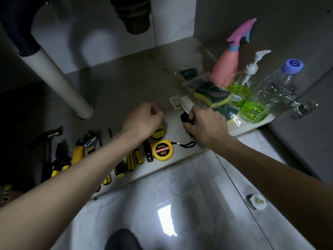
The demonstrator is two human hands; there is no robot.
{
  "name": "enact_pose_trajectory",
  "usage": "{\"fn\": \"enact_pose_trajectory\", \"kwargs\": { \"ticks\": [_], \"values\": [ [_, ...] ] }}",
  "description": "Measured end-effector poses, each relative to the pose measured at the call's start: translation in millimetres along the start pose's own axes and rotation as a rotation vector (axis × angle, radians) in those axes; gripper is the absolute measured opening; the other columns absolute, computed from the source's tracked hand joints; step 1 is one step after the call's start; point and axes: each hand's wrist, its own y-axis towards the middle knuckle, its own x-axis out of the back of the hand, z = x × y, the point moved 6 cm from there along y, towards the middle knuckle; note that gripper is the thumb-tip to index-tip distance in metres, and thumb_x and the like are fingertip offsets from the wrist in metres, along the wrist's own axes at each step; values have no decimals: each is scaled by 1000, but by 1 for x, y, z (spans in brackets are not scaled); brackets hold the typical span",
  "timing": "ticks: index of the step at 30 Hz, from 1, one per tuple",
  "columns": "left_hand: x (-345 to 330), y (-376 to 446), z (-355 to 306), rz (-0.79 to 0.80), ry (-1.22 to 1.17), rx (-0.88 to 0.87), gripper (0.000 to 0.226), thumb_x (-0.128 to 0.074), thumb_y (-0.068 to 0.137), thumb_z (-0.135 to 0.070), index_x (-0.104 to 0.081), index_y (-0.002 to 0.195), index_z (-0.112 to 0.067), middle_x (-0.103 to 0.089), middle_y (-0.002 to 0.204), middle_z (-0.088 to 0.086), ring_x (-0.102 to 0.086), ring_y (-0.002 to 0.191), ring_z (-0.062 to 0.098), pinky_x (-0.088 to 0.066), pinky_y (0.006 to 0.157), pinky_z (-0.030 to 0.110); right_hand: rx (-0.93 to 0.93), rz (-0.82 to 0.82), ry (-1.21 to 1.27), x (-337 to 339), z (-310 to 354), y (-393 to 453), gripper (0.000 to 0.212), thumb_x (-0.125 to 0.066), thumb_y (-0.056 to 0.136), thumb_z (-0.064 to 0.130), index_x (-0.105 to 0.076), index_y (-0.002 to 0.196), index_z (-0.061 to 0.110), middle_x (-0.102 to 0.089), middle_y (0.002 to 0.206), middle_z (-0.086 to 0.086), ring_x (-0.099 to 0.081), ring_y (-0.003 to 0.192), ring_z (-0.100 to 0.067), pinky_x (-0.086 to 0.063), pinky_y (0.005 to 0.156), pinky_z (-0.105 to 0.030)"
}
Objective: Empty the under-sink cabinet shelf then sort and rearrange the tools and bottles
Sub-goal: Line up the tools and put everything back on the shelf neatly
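My left hand [144, 120] hovers curled above a yellow and black tape roll [158, 131] on the cabinet shelf [126, 91]; whether it grips anything is hidden. My right hand [205, 125] grips a small black object [184, 117] near the shelf's middle. A yellow 2m measuring tape [163, 150] lies at the front edge. Left of it lie screwdrivers [129, 160], pliers [60, 159], a wrench [89, 143] and a hammer [47, 141]. At the right stand a pink spray bottle [227, 69], a pump bottle [237, 91], a clear bottle with green liquid [261, 101] and packed sponges [212, 94].
A white drain pipe [59, 80] comes down to the shelf at the left. A black sink trap [133, 15] hangs above. A metal door hinge [302, 107] sticks out on the right wall. Glossy floor tiles [162, 204] lie below the shelf edge.
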Motion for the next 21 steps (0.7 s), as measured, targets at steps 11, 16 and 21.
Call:
{"fn": "enact_pose_trajectory", "kwargs": {
  "ticks": [11,16,21],
  "values": [
    [-18,-37,2,-26,-84,-93,19,-55,87,-28,-69,76,-24,-68,72,-8,-66,76,16,-55,70,34,-54,-191,243,-2,-23,-45,16,-51,95,47,-54,89,32,-53,88,13,-49,74,-7,-39,58,-29],
    [-69,-66,-33,97,-107,-285,13,-58,87,-27,-68,83,-20,-69,73,-3,-65,75,20,-53,69,39,-276,-209,324,-1,-97,-135,9,-53,96,30,-56,88,31,-61,88,14,-54,71,-7,-36,60,-27],
    [-167,-109,-67,325,-48,-348,11,-61,84,-35,-65,93,-28,-65,83,-9,-64,88,18,-52,77,30,-450,-157,147,-7,-172,-226,33,-60,85,7,-63,114,24,-57,116,8,-50,109,-20,-40,81,-27]
  ]
}}
